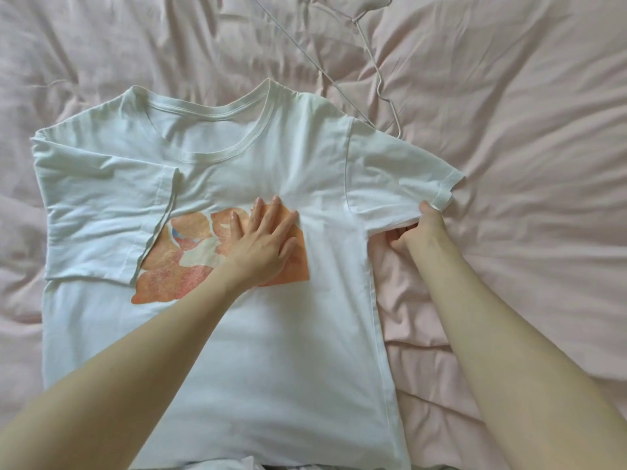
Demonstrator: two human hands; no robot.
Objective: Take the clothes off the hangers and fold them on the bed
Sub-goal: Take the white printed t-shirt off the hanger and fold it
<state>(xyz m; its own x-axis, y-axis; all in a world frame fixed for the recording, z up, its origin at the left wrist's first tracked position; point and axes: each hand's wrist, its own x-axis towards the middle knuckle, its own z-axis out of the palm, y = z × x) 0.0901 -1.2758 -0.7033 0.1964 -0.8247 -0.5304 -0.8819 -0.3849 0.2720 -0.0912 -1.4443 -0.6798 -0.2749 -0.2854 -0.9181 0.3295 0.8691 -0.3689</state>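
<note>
White T-shirt (237, 334) lies face up on the pink bed sheet (526, 164), hem nearest you, collar far. Your left hand (261, 245) presses flat on the orange chest print (190, 266), fingers straight and slightly apart. Left sleeve already folded in over the chest. Your right hand (420, 228) pinches the hem of the right sleeve (400, 178), thumb on top, fingers curled under. Farther back, a white wire hanger (373, 69) lies on the sheet, just beyond the right shoulder.

Two bare forearms reach forward, both hands low.
The left hand (261, 245) lies flat, fingers straight and spread, palm down. The right hand (419, 228) is curled, thumb and fingers pinching together.
</note>
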